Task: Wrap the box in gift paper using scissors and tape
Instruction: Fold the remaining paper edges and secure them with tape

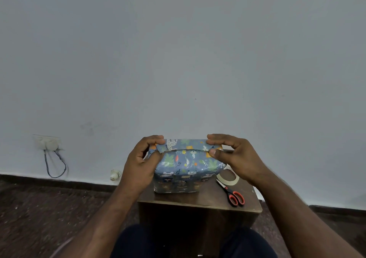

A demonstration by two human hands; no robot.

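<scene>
Tape roll (pixel 227 176) half hidden behind right hand (pixel 235 156). Box (pixel 186 170) far side unseen. Forearms, lap cut off by bottom edge.

box (pixel 183 170) on table (pixel 198 200) | tape (pixel 227 176), scissors (pixel 231 193) right of it

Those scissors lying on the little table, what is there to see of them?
The scissors have orange-red handle loops with dark inner rims, which look like plastic, and pale metal blades. The blades appear closed. They lie flat near the right edge of the small brown wooden table, handles towards the person, tips pointing away towards the roll of tape. They lie to the right of the wrapped box. Neither hand touches them.
</scene>
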